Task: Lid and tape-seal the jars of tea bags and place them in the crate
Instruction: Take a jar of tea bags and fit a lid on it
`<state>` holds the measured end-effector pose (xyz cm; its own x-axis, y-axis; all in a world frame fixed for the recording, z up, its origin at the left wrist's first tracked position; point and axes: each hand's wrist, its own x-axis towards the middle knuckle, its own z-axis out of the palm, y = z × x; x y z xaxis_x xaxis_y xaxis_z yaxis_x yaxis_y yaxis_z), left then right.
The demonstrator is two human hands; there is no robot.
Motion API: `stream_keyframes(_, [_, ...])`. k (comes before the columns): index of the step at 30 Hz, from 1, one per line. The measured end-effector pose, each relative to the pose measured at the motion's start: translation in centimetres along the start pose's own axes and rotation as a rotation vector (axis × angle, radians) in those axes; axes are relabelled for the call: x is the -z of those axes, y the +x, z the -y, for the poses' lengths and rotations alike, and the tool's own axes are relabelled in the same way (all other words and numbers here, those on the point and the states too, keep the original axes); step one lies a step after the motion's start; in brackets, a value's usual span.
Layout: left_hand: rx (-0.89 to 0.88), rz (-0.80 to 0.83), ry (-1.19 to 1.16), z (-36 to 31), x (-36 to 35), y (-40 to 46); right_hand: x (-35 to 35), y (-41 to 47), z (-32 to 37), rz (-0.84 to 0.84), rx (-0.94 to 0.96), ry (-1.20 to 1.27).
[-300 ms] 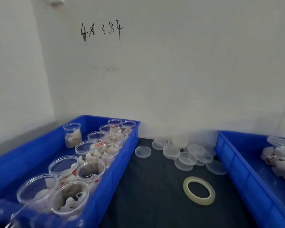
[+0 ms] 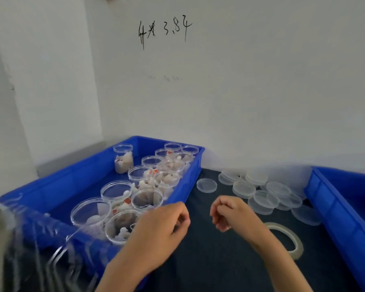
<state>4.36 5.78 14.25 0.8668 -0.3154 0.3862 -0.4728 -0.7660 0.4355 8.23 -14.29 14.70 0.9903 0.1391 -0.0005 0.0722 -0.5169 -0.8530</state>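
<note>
Both hands loosely curled, left hand (image 2: pixel 160 226), right hand (image 2: pixel 230 216), holding nothing, round clear plastic jars (image 2: pixel 116 192), flat lids (image 2: pixel 261 192), glossy tape ring (image 2: pixel 291 241).

The right-hand blue crate (image 2: pixel 333 209) is cut off by the frame's right edge; the right forearm hides part of the tape roll (image 2: pixel 291 239); clear plastic at the bottom-left corner (image 2: pixel 51 260) is blurred.
</note>
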Motion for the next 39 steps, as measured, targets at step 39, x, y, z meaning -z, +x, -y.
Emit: stream_keyframes(39, [0.207,-0.295,0.194,5.5,7.6,4.8,-8.3,3.4,10.1,-0.278,0.489,-0.615])
